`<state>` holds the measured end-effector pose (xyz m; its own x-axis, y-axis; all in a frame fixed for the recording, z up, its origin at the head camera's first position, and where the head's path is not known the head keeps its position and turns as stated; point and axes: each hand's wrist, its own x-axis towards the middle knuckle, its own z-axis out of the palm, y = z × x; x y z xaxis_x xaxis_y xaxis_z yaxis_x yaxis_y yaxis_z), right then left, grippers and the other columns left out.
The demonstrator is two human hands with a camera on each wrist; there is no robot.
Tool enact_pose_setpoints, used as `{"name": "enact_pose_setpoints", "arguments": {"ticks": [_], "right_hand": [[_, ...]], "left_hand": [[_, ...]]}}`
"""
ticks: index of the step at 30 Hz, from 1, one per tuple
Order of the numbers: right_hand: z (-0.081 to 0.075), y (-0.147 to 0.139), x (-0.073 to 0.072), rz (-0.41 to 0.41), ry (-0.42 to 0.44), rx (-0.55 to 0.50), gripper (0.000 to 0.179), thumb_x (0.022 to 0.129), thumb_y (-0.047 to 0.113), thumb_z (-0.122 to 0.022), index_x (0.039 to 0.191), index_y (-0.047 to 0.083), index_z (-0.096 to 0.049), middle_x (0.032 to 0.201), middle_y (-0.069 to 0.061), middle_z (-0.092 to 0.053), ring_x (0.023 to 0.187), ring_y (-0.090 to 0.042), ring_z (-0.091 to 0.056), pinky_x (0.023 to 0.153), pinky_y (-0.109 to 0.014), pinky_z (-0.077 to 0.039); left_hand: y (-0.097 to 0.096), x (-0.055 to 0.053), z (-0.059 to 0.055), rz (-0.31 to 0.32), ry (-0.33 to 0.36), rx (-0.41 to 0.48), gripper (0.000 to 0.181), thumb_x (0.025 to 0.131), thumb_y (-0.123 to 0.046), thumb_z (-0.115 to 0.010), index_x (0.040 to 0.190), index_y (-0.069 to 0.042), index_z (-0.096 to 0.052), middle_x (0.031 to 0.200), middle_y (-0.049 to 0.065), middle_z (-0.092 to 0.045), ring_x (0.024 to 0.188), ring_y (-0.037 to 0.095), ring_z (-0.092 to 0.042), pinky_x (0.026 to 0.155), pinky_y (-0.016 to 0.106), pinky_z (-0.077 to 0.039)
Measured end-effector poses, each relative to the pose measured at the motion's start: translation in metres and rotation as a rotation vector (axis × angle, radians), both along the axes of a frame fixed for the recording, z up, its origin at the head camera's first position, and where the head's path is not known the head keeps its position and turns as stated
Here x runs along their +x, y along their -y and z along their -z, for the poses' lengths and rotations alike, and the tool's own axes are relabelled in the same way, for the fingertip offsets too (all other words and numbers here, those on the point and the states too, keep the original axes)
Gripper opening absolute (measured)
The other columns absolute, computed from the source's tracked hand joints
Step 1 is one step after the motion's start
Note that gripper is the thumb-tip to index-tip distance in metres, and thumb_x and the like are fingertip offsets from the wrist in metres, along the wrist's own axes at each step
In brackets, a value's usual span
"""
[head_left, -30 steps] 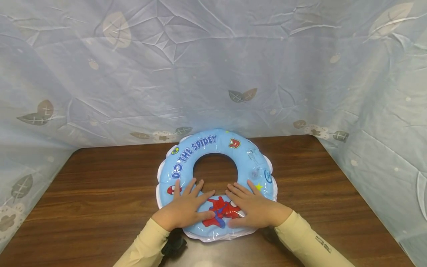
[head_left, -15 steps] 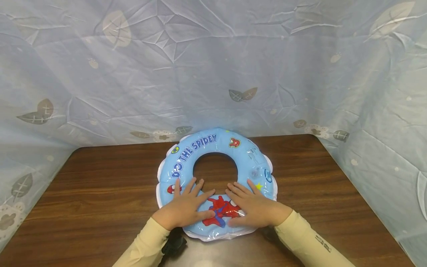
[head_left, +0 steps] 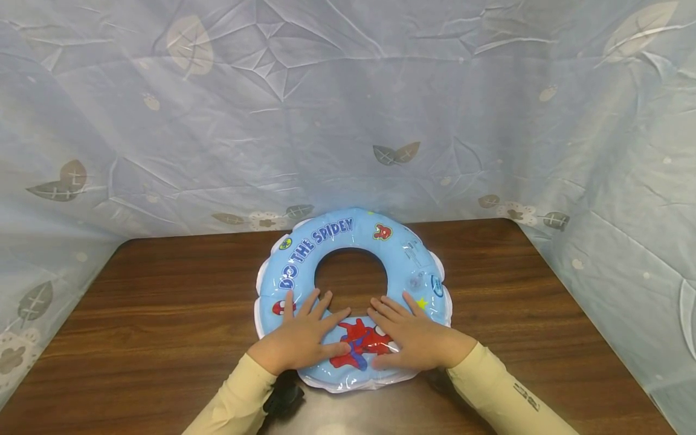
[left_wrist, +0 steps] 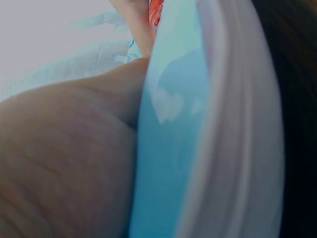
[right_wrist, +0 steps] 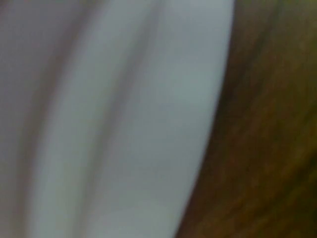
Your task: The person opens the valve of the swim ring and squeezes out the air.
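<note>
A light blue inflatable swim ring (head_left: 348, 226) with a white scalloped edge lies on the wooden table. It bears blue "DO THE SPIDEY" lettering and a red and blue cartoon figure on its near side. My left hand (head_left: 301, 338) rests with spread fingers on the near left of the ring. On the near right lies my right hand (head_left: 418, 338), fingers extended toward the central hole. In the left wrist view, the left hand (left_wrist: 69, 153) is against the ring's blue surface (left_wrist: 168, 148). The right wrist view shows only the blurred white edge (right_wrist: 153, 124) of the ring.
The brown wooden table (head_left: 179, 314) spreads out on both sides of the ring. A pale blue curtain (head_left: 326, 121) with leaf prints hangs behind it and along both sides. A black device (head_left: 284, 396) sits under the left wrist.
</note>
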<state>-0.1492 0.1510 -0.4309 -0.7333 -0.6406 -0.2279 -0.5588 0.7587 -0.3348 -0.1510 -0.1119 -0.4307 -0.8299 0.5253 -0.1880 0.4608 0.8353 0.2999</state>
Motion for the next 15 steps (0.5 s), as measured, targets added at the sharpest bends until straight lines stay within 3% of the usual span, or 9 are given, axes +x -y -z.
{"name": "enact_pose_setpoints", "arguments": {"ticks": [15], "right_hand": [[-0.001,-0.0004,0.0002,0.003,0.005,0.003,0.095,0.093,0.068,-0.058,0.162,0.009,-0.033,0.172,-0.011,-0.023,0.159,-0.033,-0.013,0.125,-0.06,0.002]], "left_hand": [[0.0011,-0.0016,0.0022,0.021,0.012,0.035,0.074,0.095,-0.064,-0.059,0.157,-0.025,-0.046,0.169,0.019,-0.026,0.157,0.046,-0.009,0.115,0.076,0.009]]}}
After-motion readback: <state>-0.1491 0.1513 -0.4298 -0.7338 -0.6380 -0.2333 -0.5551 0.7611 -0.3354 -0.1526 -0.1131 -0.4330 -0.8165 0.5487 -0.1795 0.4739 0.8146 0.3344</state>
